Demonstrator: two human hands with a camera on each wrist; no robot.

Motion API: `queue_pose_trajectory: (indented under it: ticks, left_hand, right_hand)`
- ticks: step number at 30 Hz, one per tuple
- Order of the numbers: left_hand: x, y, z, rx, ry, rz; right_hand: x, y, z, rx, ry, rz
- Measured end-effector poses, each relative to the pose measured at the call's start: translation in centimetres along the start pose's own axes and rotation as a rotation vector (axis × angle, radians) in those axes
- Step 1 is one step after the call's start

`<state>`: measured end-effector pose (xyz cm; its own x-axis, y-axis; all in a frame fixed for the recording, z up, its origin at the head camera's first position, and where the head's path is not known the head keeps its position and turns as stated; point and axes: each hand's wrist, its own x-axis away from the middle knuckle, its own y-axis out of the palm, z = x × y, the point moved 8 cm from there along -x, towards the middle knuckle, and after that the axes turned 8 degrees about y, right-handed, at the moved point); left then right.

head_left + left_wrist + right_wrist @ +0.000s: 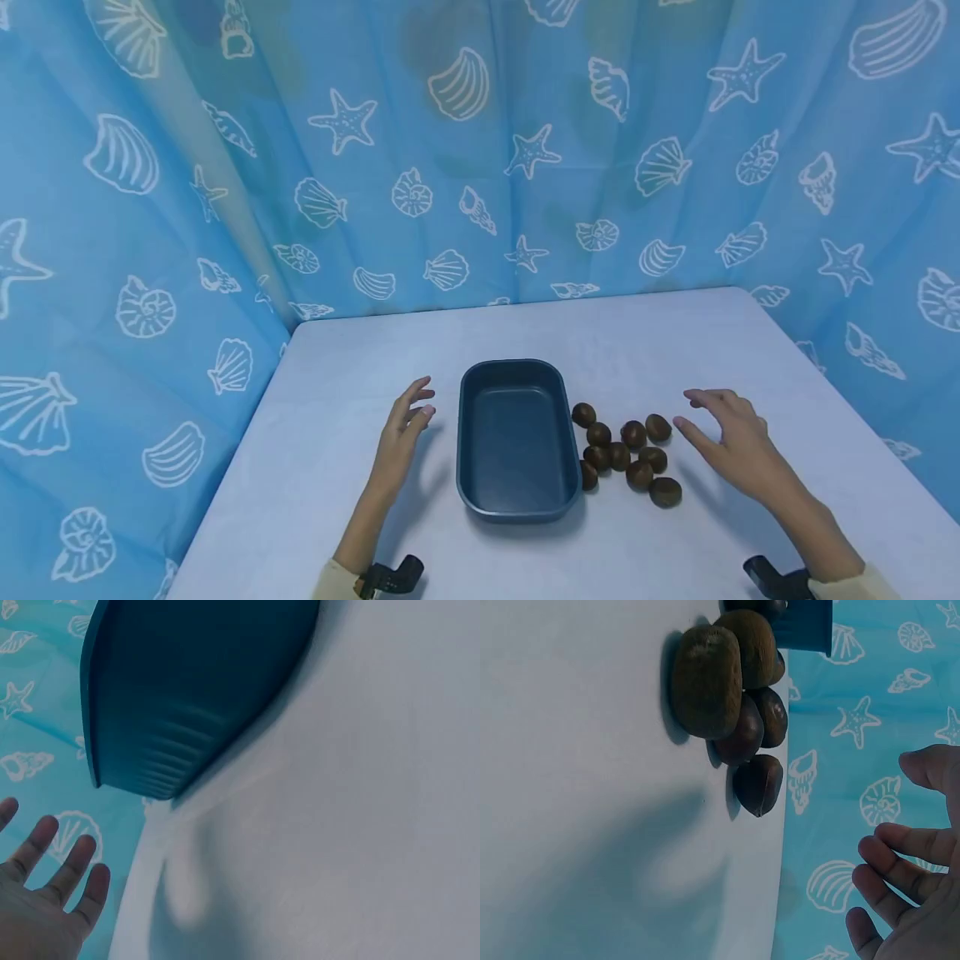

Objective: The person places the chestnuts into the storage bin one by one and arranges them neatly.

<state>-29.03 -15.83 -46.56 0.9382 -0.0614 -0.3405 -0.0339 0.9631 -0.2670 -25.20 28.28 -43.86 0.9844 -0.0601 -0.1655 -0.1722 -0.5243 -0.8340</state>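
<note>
In the head view, a dark-blue pan (517, 454) sits on the worktop (360, 375), brown chestnuts (619, 456) bunched just to its right. The left hand (400, 442) hangs left of the pan, the right hand (735, 446) right of the chestnuts. The left wrist view shows spread, empty fingers (71, 866) near the pan; the right one, loose, empty fingers and what seem, dimly, the same chestnuts.

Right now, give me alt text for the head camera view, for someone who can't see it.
A person's left hand and right hand, both empty, hover either side of an empty dark blue tray on a white table. Brown chestnut-like nuts cluster between tray and right hand; a blue shell-print curtain hangs behind.
</note>
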Motion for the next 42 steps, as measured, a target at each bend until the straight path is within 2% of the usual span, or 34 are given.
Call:
queue_pose_trajectory:
  ticks: [4,10,14,20,23,28,34,42]
  left_hand:
    - [0.2,0.6,0.4,0.058,-0.008,-0.019]
    - [0.8,1.0,3.2,0.079,0.000,-0.037]
    - [1.0,1.4,3.7,0.117,-0.003,-0.044]
    - [1.1,2.1,2.9,0.180,-0.018,-0.045]
    - [1.0,2.5,1.4,0.208,-0.022,-0.035]
    - [0.9,3.0,-1.1,0.198,-0.007,-0.006]
    - [1.3,3.4,-1.3,0.212,0.007,-0.019]
    - [1.6,3.9,-1.6,0.225,-0.032,-0.043]
  right_hand:
    - [0.6,0.0,-0.2,-0.008,-0.007,-0.011]
    - [1.4,-0.1,-0.1,-0.018,-0.017,-0.013]
    - [1.9,0.1,0.1,-0.006,0.004,-0.026]
    - [2.4,0.4,0.3,-0.010,0.018,-0.041]
    - [2.6,0.4,0.3,-0.016,0.008,-0.030]
    - [3.0,0.4,0.1,-0.027,-0.019,-0.013]
    - [3.4,0.5,0.0,-0.037,-0.035,-0.011]
    - [4.0,1.0,0.2,-0.043,-0.025,-0.031]
